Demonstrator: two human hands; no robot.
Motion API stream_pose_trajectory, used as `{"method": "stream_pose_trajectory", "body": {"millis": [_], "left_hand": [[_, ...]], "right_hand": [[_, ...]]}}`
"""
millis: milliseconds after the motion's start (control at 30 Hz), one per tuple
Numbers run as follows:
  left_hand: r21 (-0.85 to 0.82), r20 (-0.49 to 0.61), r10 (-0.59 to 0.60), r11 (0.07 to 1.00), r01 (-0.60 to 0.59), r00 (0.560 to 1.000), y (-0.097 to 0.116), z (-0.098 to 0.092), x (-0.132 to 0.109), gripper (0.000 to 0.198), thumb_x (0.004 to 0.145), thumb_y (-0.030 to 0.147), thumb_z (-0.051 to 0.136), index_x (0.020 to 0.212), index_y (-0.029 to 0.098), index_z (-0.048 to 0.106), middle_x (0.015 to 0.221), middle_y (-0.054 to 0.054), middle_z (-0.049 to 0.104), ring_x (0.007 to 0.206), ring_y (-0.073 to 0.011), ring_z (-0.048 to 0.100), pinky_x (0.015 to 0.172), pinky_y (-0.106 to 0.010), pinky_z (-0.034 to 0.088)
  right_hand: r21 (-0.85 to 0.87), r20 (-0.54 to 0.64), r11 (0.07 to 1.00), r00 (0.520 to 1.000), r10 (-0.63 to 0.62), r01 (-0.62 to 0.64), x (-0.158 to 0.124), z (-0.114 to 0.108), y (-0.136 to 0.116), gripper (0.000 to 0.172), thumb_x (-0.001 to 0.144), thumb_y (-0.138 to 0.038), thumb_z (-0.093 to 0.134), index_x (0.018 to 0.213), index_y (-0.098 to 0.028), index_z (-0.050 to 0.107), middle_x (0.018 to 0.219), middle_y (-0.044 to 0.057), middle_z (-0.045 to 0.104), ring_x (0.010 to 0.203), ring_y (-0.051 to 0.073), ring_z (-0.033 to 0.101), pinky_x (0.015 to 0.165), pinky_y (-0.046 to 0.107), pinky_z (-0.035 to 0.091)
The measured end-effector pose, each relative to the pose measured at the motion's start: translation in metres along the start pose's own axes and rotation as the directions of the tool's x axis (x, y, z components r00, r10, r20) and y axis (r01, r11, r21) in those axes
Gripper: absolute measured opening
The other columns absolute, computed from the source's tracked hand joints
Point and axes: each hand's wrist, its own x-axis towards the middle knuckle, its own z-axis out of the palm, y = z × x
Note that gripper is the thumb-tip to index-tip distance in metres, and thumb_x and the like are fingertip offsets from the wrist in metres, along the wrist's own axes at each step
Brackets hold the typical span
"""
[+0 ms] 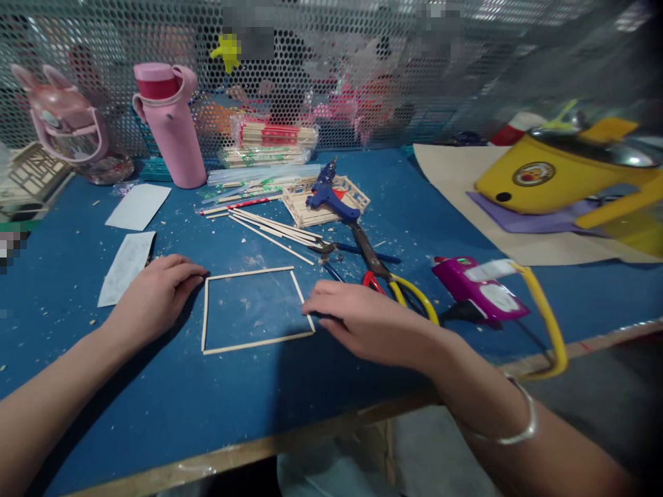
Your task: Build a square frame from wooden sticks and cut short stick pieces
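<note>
Four thin wooden sticks lie on the blue tabletop as a rectangular frame [252,272], its corners meeting or nearly so. My left hand [164,290] rests at the upper left corner, fingertips close to or touching it, fingers bent loosely and the thumb apart. Over the right-hand stick lies my right hand [357,314], its fingers stretched out and touching that stick, thumb separate. Behind the frame is a fan of loose sticks [274,231]. Scissors [370,255] with red and yellow handles and cutting pliers [326,252] lie just beyond my right hand.
A blue glue gun [331,197] lies on a small stick-built tray [305,219]. Right of my hand are a purple glue gun [481,293] and a yellow container [549,172]. Pink bottle [176,138], bunny-eared bottle [72,131] and packed sticks [274,134] stand along the mesh screen [352,69].
</note>
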Motion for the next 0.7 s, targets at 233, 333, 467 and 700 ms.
{"method": "stream_pose_trajectory", "body": {"millis": [233,333,467,700], "left_hand": [[-0.022,-0.006,0.118,0.993,-0.118,0.993,0.041,-0.010,0.045,0.028,0.087,0.030,0.044,0.093,0.017,0.068,0.090,-0.007,0.064,0.086,-0.0203,0.057,0.075,-0.033,0.047],[-0.077,0.182,0.237,0.971,-0.227,0.954,0.064,0.003,0.068,0.025,0.087,0.026,0.046,0.098,0.017,0.067,0.092,-0.007,0.063,0.089,-0.0204,0.057,0.078,-0.032,0.046],[-0.086,0.273,0.225,0.974,-0.209,0.935,0.081,0.019,0.083,0.027,0.087,0.028,0.047,0.102,0.018,0.067,0.094,-0.008,0.063,0.093,-0.0209,0.057,0.080,-0.032,0.047],[-0.076,0.285,0.196,0.981,-0.181,0.938,0.085,0.024,0.086,0.026,0.086,0.028,0.048,0.100,0.019,0.067,0.094,-0.007,0.063,0.090,-0.0199,0.059,0.078,-0.032,0.047]], "right_hand": [[0.159,-0.294,0.983,0.946,0.134,-0.090,-0.029,0.031,-0.011,0.029,0.080,-0.004,0.043,0.098,-0.019,0.060,0.094,0.007,0.059,0.088,0.017,0.056,0.077,0.031,0.046],[0.149,-0.392,0.987,0.914,0.109,-0.054,-0.033,0.043,-0.013,0.030,0.082,-0.006,0.042,0.098,-0.020,0.062,0.093,0.008,0.060,0.088,0.018,0.055,0.075,0.032,0.047],[0.082,-0.462,0.996,0.885,0.057,-0.021,-0.030,0.050,-0.010,0.031,0.082,-0.005,0.043,0.097,-0.020,0.065,0.095,0.009,0.059,0.087,0.020,0.055,0.074,0.036,0.047],[0.124,-0.462,0.992,0.882,0.090,-0.037,-0.026,0.049,-0.010,0.022,0.085,-0.010,0.044,0.096,-0.018,0.062,0.090,0.007,0.061,0.083,0.018,0.055,0.074,0.034,0.046]]}}
